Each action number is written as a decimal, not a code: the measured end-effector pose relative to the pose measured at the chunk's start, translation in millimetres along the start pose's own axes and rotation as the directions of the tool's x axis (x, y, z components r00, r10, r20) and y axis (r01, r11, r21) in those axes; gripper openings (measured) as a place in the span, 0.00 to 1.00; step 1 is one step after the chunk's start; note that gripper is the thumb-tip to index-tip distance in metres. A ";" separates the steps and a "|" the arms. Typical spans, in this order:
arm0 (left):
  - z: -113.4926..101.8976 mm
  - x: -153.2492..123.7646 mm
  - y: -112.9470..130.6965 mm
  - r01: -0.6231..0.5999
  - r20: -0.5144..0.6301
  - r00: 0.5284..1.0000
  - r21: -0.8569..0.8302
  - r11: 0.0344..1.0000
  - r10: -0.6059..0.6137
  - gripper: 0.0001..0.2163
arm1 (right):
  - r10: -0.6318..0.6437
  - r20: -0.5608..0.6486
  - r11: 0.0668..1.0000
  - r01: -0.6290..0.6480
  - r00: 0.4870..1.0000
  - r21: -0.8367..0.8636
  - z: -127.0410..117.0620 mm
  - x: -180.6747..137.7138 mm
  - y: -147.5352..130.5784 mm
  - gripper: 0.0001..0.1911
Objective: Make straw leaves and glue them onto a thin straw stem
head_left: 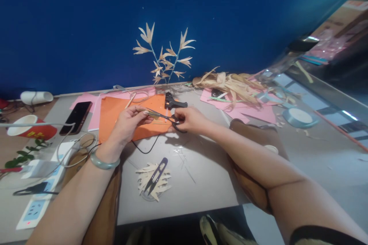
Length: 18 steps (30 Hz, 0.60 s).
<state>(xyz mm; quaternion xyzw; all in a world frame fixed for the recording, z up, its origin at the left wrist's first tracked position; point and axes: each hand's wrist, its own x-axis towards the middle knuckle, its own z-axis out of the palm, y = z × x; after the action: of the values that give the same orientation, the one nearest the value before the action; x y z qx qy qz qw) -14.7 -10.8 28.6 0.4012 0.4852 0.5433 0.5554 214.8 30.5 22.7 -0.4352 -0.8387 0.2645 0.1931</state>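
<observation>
My right hand (189,119) is closed round the handles of a pair of scissors (164,116), whose blades point left toward my other hand. My left hand (132,118) pinches a thin, pale strip (153,115) beside the blades; the strip is too small to name surely. Both hands are above an orange sheet (110,113). Just behind the scissors lies a black glue gun (174,101). Nearer to me, thread snips (156,176) rest on a pile of cut pale husk pieces (142,178) in a small round dish.
Husk flowers on blue stems (174,61) stand against the blue wall. Dried husks (227,82) lie on pink paper (266,113) at the right, near a ribbon roll (299,116). On the left are a phone (76,116), a red paper cup (36,127), and a power strip (37,203) with cables.
</observation>
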 end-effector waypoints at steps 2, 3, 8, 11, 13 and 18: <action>0.6 -0.4 0.9 0.011 -0.004 1.000 -0.005 1.000 -0.011 0.14 | 0.014 -0.013 1.000 -0.014 1.000 -0.017 -0.4 -0.3 -0.6 0.26; 0.8 -0.5 1.4 0.019 -0.005 1.000 -0.006 1.000 -0.019 0.14 | 0.022 -0.022 0.999 -0.023 1.000 -0.029 -0.6 -0.5 -1.0 0.26; 0.6 -0.7 3.4 0.061 0.000 0.998 -0.019 0.998 -0.061 0.12 | 0.054 -0.072 0.993 -0.061 0.996 -0.103 -0.5 -1.1 -1.8 0.22; 0.0 -0.8 4.1 0.071 -0.001 0.997 -0.025 0.997 -0.071 0.11 | 0.044 -0.087 0.990 -0.055 0.995 -0.128 -0.8 -1.6 -2.4 0.20; -0.1 -1.0 3.7 0.077 -0.001 0.997 -0.028 0.997 -0.077 0.10 | 0.027 -0.087 0.990 -0.039 0.996 -0.135 -1.4 -2.2 -3.1 0.20; 0.0 -1.3 -0.7 0.085 0.048 0.995 -0.028 0.996 -0.083 0.09 | -0.046 -0.080 0.988 0.034 0.996 -0.150 -2.1 -2.5 -4.5 0.21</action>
<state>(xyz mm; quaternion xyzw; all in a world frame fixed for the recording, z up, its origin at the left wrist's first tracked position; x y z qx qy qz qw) -14.5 -12.2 28.1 0.3846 0.4801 0.5172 0.5950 214.6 26.9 26.9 -0.4421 -0.8558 0.1790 0.2002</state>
